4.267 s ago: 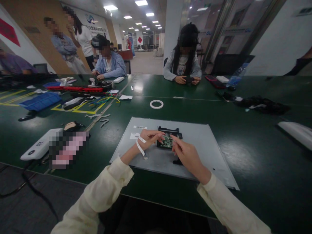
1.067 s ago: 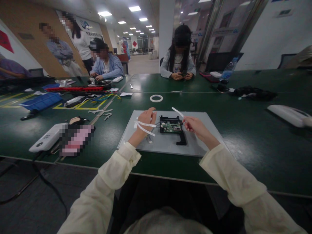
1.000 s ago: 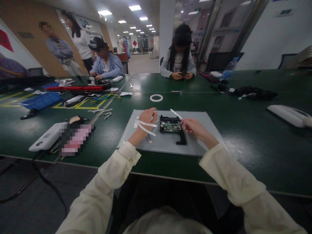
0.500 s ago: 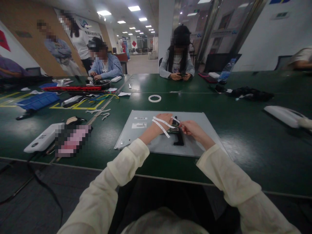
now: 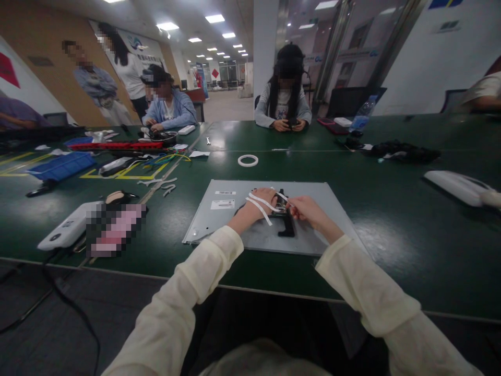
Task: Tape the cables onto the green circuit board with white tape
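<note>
A flat grey panel [image 5: 211, 216] lies on the table before me. On it is a black bracket [image 5: 288, 228] with a small circuit board [image 5: 280, 204], both partly covered by my hands. My left hand [image 5: 263, 199] rests over the bracket's left part; its fingertips are hidden. White tape strips [image 5: 263, 211] lie across the back of that hand. At the board's right edge, my right hand [image 5: 307, 210] is closed in a pinch on the end of a thin white strip [image 5: 281, 195], which slants up to the left.
A white tape roll [image 5: 248, 161] lies beyond the panel. To the left are a white device [image 5: 68, 230], a pink pouch [image 5: 119, 227], crumpled strips [image 5: 168, 187] and a blue tray [image 5: 62, 166]. Another white device [image 5: 457, 185] is at right. Two people sit across the table.
My left hand has shifted slightly right and down, showing more of the bracket at its left. The right hand keeps its pinch beside the board. The view has tilted slightly.
</note>
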Tool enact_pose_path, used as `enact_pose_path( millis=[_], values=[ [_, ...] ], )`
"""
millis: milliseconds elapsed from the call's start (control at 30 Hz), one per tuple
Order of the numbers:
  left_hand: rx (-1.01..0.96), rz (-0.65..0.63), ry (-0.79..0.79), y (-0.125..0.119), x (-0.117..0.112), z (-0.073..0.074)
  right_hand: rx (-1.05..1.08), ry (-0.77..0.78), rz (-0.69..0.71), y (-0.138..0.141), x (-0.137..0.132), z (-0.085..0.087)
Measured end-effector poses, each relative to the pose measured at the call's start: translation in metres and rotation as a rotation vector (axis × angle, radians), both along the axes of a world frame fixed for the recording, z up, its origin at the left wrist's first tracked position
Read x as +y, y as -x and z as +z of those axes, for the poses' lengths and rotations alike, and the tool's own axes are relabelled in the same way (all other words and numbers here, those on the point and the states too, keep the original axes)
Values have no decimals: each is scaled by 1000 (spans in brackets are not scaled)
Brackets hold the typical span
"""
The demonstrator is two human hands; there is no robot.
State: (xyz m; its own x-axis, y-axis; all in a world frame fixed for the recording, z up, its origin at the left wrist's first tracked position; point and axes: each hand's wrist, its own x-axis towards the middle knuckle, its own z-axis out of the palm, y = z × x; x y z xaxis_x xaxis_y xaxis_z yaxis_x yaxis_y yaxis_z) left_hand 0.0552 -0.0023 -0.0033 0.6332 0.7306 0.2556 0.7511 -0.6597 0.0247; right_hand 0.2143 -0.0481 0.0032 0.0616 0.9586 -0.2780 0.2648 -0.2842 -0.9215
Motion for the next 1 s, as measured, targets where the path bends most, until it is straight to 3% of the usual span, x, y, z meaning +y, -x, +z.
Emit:
enact_pose_path(
  millis=[267,500,700,867,1000],
  values=[
    [-48,-12,-22,2,4,-10,-56,14,20,0,3,-2],
    [-23,-37,4,1,8,-9,-207,25,61,-2,2,-1],
    [-33,-41,0,2,7,-7,-529,-3,132,-4,2,6],
    [-26,-37,0,2,7,-8,-917,-85,134,9,1,11],
    [-23,-28,-6,2,7,-9,-1110,-118,156,16,-3,12]
  ],
)
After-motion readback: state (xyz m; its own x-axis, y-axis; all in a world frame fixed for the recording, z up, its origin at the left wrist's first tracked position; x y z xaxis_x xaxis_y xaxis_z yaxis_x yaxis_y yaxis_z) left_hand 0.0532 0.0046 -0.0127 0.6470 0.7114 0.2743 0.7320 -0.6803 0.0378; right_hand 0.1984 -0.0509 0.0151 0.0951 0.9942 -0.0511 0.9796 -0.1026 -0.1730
